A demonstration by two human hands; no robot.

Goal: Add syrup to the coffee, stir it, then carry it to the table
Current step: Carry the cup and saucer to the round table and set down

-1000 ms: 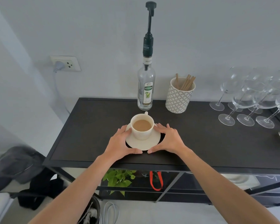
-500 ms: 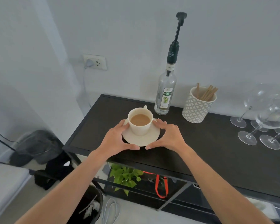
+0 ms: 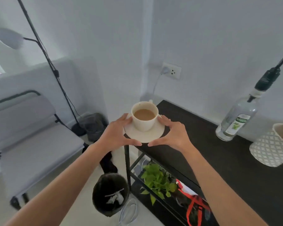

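Two bare hands grip one saucer (image 3: 144, 135) at frame centre. Left hand (image 3: 116, 136): thumb lies along the near rim, fingers curl around the left edge, closed on the saucer. Right hand (image 3: 173, 136): mirror pose, thumb on the near rim, fingers wrapped on the right edge, closed on the saucer. Thumb tips point toward each other, close but apart.

Cup (image 3: 145, 115) stands upright on the saucer, white, handle turned away toward the wall. Coffee (image 3: 144, 114) inside is light brown, level well below the rim; a faint ring marks the inner wall above the liquid.

Cup and saucer appear at the left end corner of the black console table (image 3: 227, 160); whether the saucer touches the top cannot be told from this angle.

Right of frame, on the table: syrup bottle (image 3: 237, 121), clear glass, green-and-white label, black pump on top, nearly empty. Just beside it at the right edge, patterned white holder (image 3: 268, 149) with wooden stirrers, blurred.

Lower centre: green plant (image 3: 157, 178) on the lower shelf, red strap (image 3: 192, 207) next to it. Black bin (image 3: 110, 194) on the floor, lower centre-left.

Left of frame: grey folding chair (image 3: 31, 136); floor lamp (image 3: 44, 51) stand rising to the upper left. Wall socket (image 3: 171, 70) above the table, one plug inserted.
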